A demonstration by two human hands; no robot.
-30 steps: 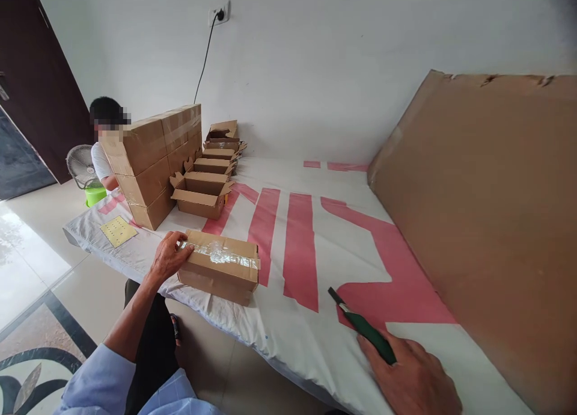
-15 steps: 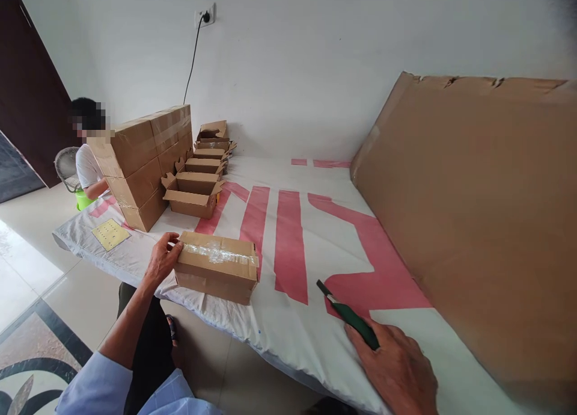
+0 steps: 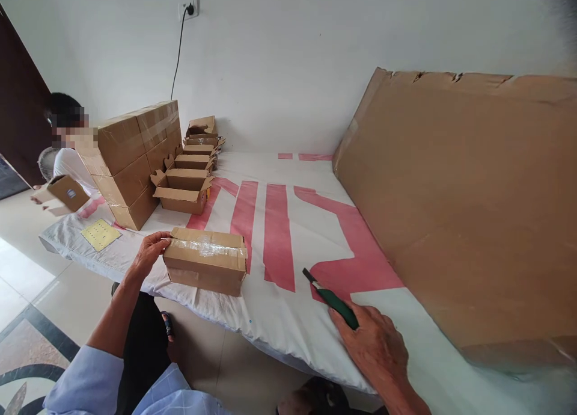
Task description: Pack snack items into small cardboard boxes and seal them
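Observation:
A small cardboard box [image 3: 205, 264] lies near the table's front edge, with clear tape along its top. At its upper left end, the thumb and fingers of my left hand [image 3: 151, 251] grip the corner. My right hand [image 3: 374, 343] is closed around the green handle of a utility knife [image 3: 337, 307]. The knife's dark tip points up and left, over the red-and-white cloth, apart from the box. Part of the handle is hidden in my palm.
Stacked taped boxes [image 3: 130, 156] stand at the left, beside a row of open boxes [image 3: 183, 189]. A yellow card [image 3: 101, 234] lies on the cloth. A large cardboard carton [image 3: 460, 198] fills the right side. Beyond the stack, a person holds a box [image 3: 67, 193].
The view has swung slightly to the right, so everything sits further left. A box has appeared in the other person's hands. Both of my hands keep their holds.

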